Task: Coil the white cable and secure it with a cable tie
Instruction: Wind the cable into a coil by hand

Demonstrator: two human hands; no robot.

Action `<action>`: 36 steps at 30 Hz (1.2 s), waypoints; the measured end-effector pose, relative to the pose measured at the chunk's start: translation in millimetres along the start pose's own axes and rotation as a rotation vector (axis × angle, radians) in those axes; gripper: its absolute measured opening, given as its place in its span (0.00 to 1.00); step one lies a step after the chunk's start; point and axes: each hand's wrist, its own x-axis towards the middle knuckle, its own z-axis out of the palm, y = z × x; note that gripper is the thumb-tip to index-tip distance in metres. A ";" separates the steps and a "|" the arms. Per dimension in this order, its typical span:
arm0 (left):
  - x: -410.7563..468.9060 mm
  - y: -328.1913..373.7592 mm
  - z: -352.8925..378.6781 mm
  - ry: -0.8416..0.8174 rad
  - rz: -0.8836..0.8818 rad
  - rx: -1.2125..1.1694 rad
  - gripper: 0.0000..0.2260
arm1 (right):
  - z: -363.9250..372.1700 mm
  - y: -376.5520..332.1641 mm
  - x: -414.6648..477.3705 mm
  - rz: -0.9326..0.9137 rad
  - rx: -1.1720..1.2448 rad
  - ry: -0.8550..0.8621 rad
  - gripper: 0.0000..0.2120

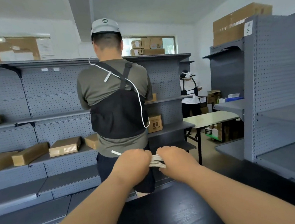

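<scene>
A bundle of white cable (pixel 156 160), folded into several parallel strands, stretches between my two fists above the far edge of a black table. My left hand (pixel 133 162) is closed around the bundle's left part. A short white end (pixel 116 153) pokes out past its knuckles to the upper left. My right hand (pixel 173 157) grips the bundle's right part, fingers curled under it. Only the short stretch between the hands shows; the rest is hidden inside the fists. Whether that white end is a cable tie or the cable's tip I cannot tell.
The black table (pixel 173 214) lies under my forearms. A person in a grey cap and black vest (pixel 116 104) stands close ahead, back turned, facing grey shelving (pixel 32 106) with cardboard boxes. Another person (pixel 189 92) stands at the back right. More grey shelves (pixel 279 96) rise at right.
</scene>
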 end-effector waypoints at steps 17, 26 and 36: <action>-50.7 114.1 -3.8 -0.029 -0.153 -0.157 0.07 | -12.2 64.9 -105.9 -0.135 -0.063 -0.081 0.10; -82.1 167.8 -13.9 -0.144 -0.204 -0.108 0.05 | -10.8 74.8 -158.9 -0.158 0.004 -0.165 0.07; -95.1 174.5 -3.0 -0.226 -0.260 -0.149 0.04 | 4.9 67.0 -164.7 -0.206 0.042 -0.220 0.05</action>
